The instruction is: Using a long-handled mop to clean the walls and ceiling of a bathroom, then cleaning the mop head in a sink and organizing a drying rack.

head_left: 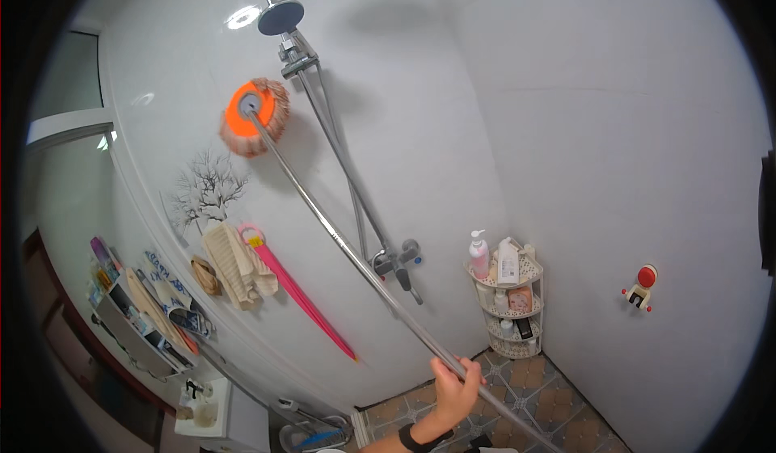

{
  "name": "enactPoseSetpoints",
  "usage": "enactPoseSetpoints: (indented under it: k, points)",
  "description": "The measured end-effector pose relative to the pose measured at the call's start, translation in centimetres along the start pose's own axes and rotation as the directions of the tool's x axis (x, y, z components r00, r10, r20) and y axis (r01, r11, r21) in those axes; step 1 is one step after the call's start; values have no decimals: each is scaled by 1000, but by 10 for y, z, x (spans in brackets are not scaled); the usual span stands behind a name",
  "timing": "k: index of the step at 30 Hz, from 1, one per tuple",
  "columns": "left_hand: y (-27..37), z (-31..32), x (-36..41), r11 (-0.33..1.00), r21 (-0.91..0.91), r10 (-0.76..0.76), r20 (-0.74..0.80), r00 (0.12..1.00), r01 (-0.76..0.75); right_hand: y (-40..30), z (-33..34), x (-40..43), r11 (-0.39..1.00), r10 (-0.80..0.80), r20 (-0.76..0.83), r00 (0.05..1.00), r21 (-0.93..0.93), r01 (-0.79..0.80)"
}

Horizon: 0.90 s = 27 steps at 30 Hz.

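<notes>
My left hand (456, 387), with a black band on its wrist, is closed around the metal pole (339, 241) of a mop, low in the view. The pole runs up and left to a round mop head (254, 116), with an orange disc and pinkish-brown fibres. That head is raised at the white wall, left of the shower's slide bar; whether it touches the wall I cannot tell. The pole's lower end leaves the picture at the bottom. My right hand is out of view.
A shower head (281, 17) and mixer tap (397, 262) are on the wall. Towels (233, 265) and a pink umbrella (303, 301) hang left. A corner shelf (509, 313) holds bottles. A red-and-white holder (641, 286) is at right, a washbasin (209, 413) lower left.
</notes>
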<state>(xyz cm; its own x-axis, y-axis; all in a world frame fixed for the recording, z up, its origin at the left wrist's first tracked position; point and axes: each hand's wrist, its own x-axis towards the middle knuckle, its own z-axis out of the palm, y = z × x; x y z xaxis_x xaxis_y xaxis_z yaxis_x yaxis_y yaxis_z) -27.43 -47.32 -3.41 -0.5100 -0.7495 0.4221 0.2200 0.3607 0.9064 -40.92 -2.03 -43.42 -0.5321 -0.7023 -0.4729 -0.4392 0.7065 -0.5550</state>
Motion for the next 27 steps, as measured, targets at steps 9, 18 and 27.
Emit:
enactPoseSetpoints:
  k: [9, 18, 27]
  points:
    - [16, 58, -56, 959, -283, 77, 368, 927, 32, 19, -4, -44, 987, 148, -94, 984, 69, -142]
    - [-19, 72, 1, 967, -189, -69, 455, 888, 172, 47, 71, -125, 986, 163, -205, 965, 11, -165]
    - [-17, 79, 104, 973, -200, 178, 339, 924, -115, -82, 61, -48, 917, 389, -78, 918, 125, -378]
